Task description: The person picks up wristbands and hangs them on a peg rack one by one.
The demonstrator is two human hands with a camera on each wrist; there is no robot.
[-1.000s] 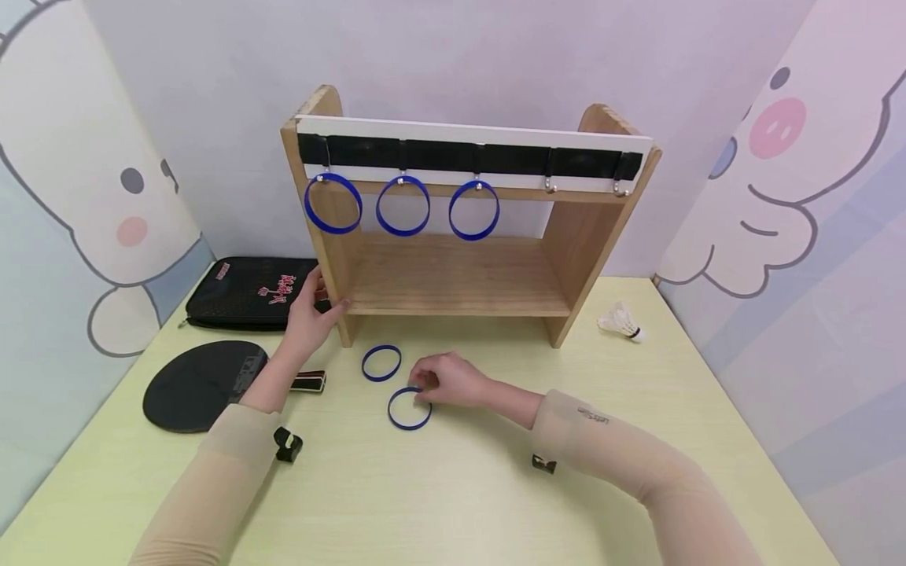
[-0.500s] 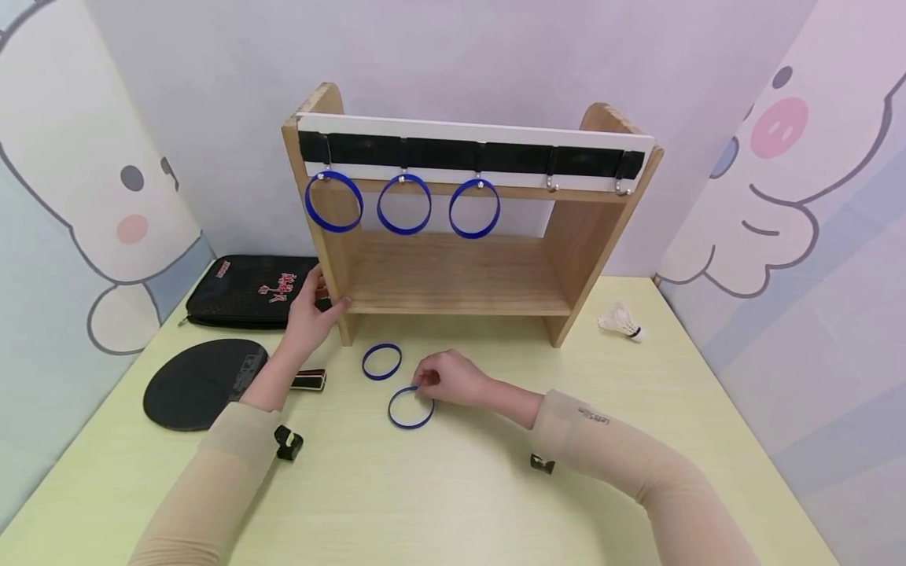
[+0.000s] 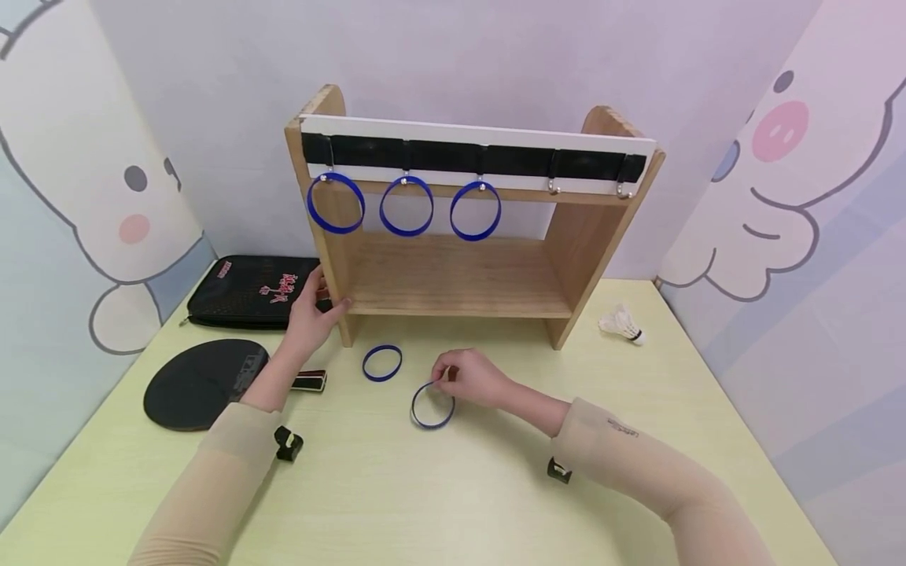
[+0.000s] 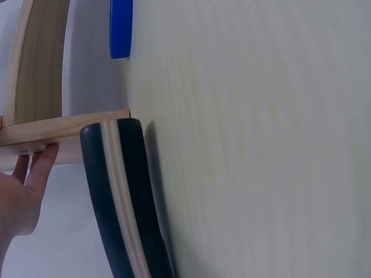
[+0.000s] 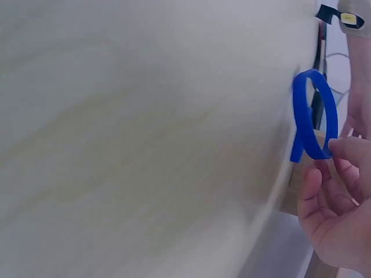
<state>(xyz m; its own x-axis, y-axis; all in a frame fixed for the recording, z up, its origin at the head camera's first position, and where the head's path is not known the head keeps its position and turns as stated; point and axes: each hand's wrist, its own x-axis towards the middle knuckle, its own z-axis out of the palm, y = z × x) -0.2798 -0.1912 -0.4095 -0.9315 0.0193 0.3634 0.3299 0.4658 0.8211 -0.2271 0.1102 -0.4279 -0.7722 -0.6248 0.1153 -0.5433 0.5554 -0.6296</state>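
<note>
My left hand [image 3: 306,318] grips the left side panel of a small wooden shelf [image 3: 453,277], thumb on the front edge and fingers along the outer face. Lower right, my right hand [image 3: 473,377] pinches a thin blue ring [image 5: 300,110] between thumb and fingers. That ring is tilted up just over the table. Behind it, to the left, another blue ring [image 3: 379,380] lies flat. Three more blue rings hang from hooks on the shelf's black-and-white rail [image 3: 446,157]. The two rightmost hooks [image 3: 554,189] hold nothing.
Left of the shelf are a black zipped case [image 3: 244,295] and a black table tennis bat [image 3: 198,385], its handle [image 4: 119,191] under my left forearm. A white shuttlecock [image 3: 619,324] lies to the right. Walls with cartoon prints enclose the table.
My right hand has shifted a little to the right, and the pinched ring has moved along with it. My left hand stays at the shelf's side panel.
</note>
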